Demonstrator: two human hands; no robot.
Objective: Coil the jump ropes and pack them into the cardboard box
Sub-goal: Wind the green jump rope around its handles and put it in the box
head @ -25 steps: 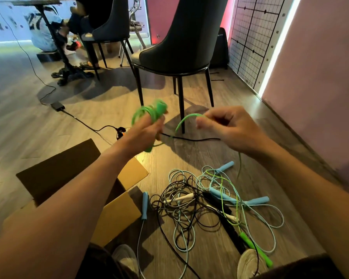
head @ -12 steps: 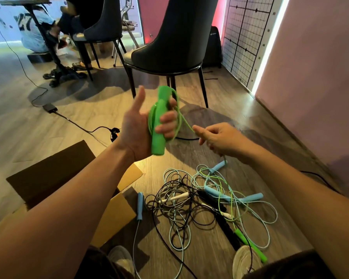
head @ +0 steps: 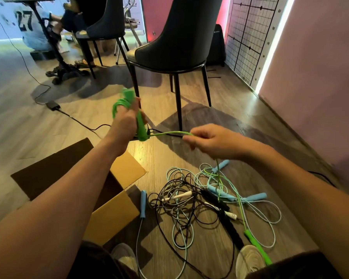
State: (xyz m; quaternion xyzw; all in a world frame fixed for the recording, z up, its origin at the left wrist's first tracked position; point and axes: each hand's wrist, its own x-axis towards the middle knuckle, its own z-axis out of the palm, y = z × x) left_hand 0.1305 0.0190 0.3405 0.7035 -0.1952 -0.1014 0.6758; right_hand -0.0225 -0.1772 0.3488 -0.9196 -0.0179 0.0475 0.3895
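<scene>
The only writing we can read is the number 27 (head: pixel 25 21), in dark figures on the pale shirt of a person low down at far left. A small mark on the black bag (head: pixel 217 43) by the far wall is too small for us to make out. The floor (head: pixel 230 121) is grey-brown wood-look planking. On the right we have a pinkish wall (head: pixel 320 77), a bright light strip (head: pixel 270 57) along its edge and a black wire grid panel (head: pixel 248 37) beside that. A dark chair (head: pixel 179 37) on thin black legs stands just ahead of us, a second chair (head: pixel 107 23) is further left, and a black power adapter (head: pixel 52 106) lies on the floor with its cable. Our left hand (head: pixel 125 121) is clenched round the green handle (head: pixel 140 125) of a jump rope, with several loops of cord bunched at the top of the fist. From the handle's lower end the green cord (head: pixel 169 133) runs across to our right hand (head: pixel 214 141), which pinches it between thumb and curled fingers. From there it drops to the tangled pile of ropes (head: pixel 189 200) on the floor, where black, pale blue and white-handled ropes overlap. The other green handle (head: pixel 254 245) lies near a shoe (head: pixel 250 260). The cardboard box (head: pixel 113 214) sits open at lower left under our left forearm, beside the pile, with a blue handle (head: pixel 143 204) just beside its flap.
</scene>
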